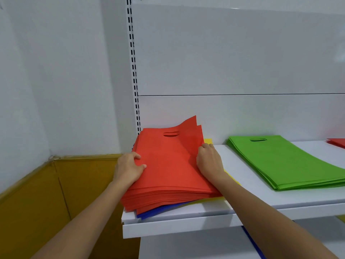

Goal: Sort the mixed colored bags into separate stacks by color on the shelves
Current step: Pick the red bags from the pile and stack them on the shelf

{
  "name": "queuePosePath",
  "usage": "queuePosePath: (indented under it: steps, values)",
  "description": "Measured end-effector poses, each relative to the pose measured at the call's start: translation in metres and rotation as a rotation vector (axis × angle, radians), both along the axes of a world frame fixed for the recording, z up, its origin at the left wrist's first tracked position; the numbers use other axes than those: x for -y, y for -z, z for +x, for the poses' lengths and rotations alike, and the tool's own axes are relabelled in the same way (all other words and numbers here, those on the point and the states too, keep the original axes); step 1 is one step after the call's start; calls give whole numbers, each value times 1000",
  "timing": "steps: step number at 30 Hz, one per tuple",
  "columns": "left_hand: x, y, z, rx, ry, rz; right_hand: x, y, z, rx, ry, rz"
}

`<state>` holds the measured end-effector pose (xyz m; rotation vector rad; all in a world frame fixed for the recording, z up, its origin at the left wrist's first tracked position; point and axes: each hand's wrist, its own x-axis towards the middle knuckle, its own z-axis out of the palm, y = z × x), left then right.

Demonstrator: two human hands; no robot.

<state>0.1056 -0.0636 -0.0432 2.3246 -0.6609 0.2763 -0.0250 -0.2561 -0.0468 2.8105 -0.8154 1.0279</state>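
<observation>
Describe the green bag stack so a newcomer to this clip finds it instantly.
On the white shelf, look right of the thick red pile. The green stack lies flat, untouched, all one colour; the red pile sits on yellow bags and blue bags.

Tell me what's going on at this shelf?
A person is working on a thick stack of flat red fabric bags at the left end of the white metal shelf. The left hand grips its left edge; the right hand holds its raised right edge. Blue bags and yellow bags lie underneath. A stack of green bags sits apart to the right.
</observation>
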Motion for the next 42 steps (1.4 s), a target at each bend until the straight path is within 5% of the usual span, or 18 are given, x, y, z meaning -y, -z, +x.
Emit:
queuePosePath:
  steps: [8, 12, 15, 28, 42]
  values:
    - [-4, -9, 9, -139, 3, -121, -4, -11, -3, -71, 115, 142]
    - [-5, -13, 8, -103, 61, -66, 5, -22, -10, 168, -43, 531]
    - [-3, -15, 2, -28, 98, -47, 18, -30, -11, 136, -68, 639]
    - [61, -38, -69, 283, 379, 68, 74, -43, -109, -8, 172, 140]
    - [312, -38, -370, 184, 927, -22, 211, -71, -497, 56, 651, 143]
